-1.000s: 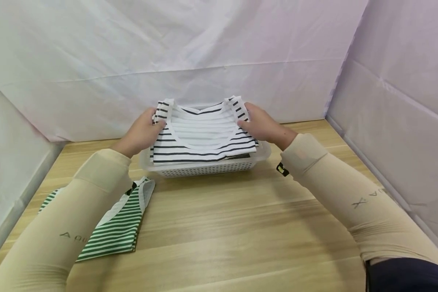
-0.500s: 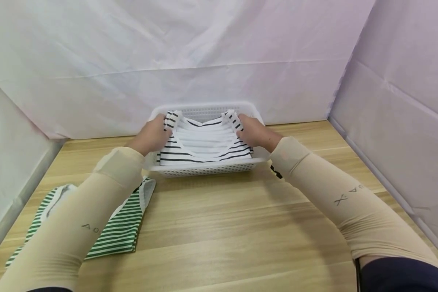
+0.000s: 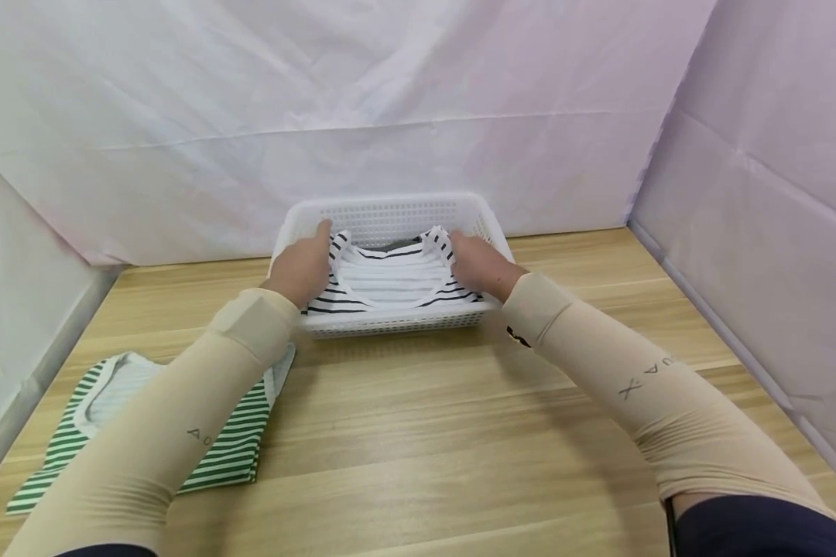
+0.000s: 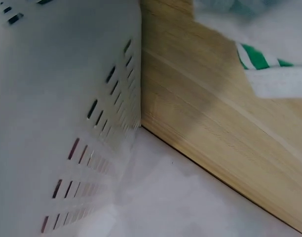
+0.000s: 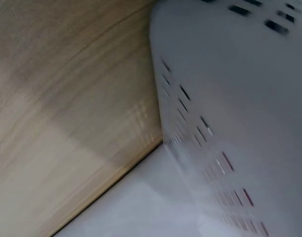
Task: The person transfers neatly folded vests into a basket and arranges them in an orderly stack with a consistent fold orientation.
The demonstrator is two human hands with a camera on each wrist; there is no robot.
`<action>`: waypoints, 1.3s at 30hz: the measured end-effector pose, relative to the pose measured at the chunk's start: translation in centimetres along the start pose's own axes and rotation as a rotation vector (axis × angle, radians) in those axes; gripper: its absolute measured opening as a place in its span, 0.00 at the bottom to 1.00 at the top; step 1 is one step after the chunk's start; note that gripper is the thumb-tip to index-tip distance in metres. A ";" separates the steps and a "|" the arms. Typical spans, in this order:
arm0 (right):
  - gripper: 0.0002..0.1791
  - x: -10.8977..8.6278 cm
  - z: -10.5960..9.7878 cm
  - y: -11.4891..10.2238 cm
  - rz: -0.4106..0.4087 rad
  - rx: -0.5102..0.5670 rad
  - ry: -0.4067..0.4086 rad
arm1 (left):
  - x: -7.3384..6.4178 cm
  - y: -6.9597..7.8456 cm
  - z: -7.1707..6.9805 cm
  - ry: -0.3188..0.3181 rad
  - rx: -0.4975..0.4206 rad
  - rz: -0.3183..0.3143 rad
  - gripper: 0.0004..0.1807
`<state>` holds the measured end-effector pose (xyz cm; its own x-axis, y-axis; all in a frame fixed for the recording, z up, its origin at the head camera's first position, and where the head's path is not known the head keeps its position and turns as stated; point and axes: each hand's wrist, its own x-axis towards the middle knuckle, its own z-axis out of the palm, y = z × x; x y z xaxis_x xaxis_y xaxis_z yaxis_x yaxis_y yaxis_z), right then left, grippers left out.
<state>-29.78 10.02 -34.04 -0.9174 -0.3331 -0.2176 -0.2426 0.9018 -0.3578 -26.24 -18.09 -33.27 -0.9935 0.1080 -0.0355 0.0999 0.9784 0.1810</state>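
Note:
A white shirt with black stripes [image 3: 393, 282] lies folded inside a white perforated plastic basket [image 3: 379, 203], its wide neckline facing up. My left hand [image 3: 303, 264] is in the basket at the shirt's left shoulder, index finger straight toward the back wall. Its other fingers are hidden, so I cannot tell whether they still pinch the cloth. At the opposite shoulder, my right hand [image 3: 484, 267] holds the shirt's edge, fingertips down inside the basket. Both wrist views show the basket's slotted outer walls [image 4: 52, 98], with neither hand visible.
On the table [image 3: 418, 441] at left lies a green-and-white striped shirt [image 3: 233, 445], partly behind my left forearm. A dark grey cloth edge [image 3: 402, 244] shows behind the black-striped collar. White sheeting [image 3: 390, 93] hangs directly behind the basket, with another sheet at each side.
Both hands have lowered the black-striped shirt from above the basket into it, and it now sits deeper. The left index finger has straightened. The green-striped shirt has stayed in place.

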 end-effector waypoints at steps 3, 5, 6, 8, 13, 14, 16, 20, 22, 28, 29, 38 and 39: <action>0.29 -0.3 0.3 0.0 -0.009 -0.028 0.019 | -0.2 0.1 0.2 0.013 0.053 0.016 0.32; 0.29 -0.4 0.4 0.0 -0.014 -0.049 0.035 | -0.3 0.2 0.2 0.010 0.075 0.027 0.32; 0.29 -0.5 0.4 0.0 -0.015 -0.054 0.040 | -0.4 0.2 0.2 0.008 0.083 0.031 0.32; 0.29 -0.6 0.4 -0.1 -0.017 -0.057 0.050 | -0.3 0.2 0.1 0.006 0.095 0.037 0.31; 0.24 -0.9 0.4 -0.1 -0.030 -0.020 0.073 | -0.2 0.2 0.3 0.053 0.121 0.060 0.28; 0.22 -0.9 0.5 -0.1 -0.039 -0.021 0.085 | -0.2 0.2 0.4 0.067 0.131 0.066 0.27; 0.21 -0.9 0.6 0.0 -0.057 -0.042 0.116 | -0.1 0.2 0.6 0.094 0.152 0.084 0.26; 0.24 -0.6 0.8 0.0 -0.092 -0.168 0.219 | -0.1 0.2 0.9 0.167 0.182 0.148 0.23; 0.26 -0.4 0.7 0.1 -0.107 -0.239 0.272 | 0.0 0.2 0.9 0.174 0.186 0.212 0.23; 0.22 -0.4 0.8 0.3 -0.295 -0.306 0.202 | -0.1 0.2 1.1 -0.051 0.177 0.299 0.33; 0.23 -0.5 0.9 0.3 -0.326 -0.305 0.158 | -0.1 0.1 1.1 -0.087 0.183 0.290 0.36; 0.28 -1.0 0.7 0.4 -0.338 -0.358 -0.159 | -0.3 0.4 1.0 -0.238 0.208 0.236 0.52; 0.31 -1.0 0.6 0.4 -0.322 -0.356 -0.183 | -0.2 0.4 1.0 -0.246 0.209 0.233 0.53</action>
<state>-28.80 10.53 -34.51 -0.7159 -0.6237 -0.3139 -0.6257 0.7725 -0.1080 -25.96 -17.56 -34.13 -0.9030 0.3452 -0.2558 0.3550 0.9348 0.0084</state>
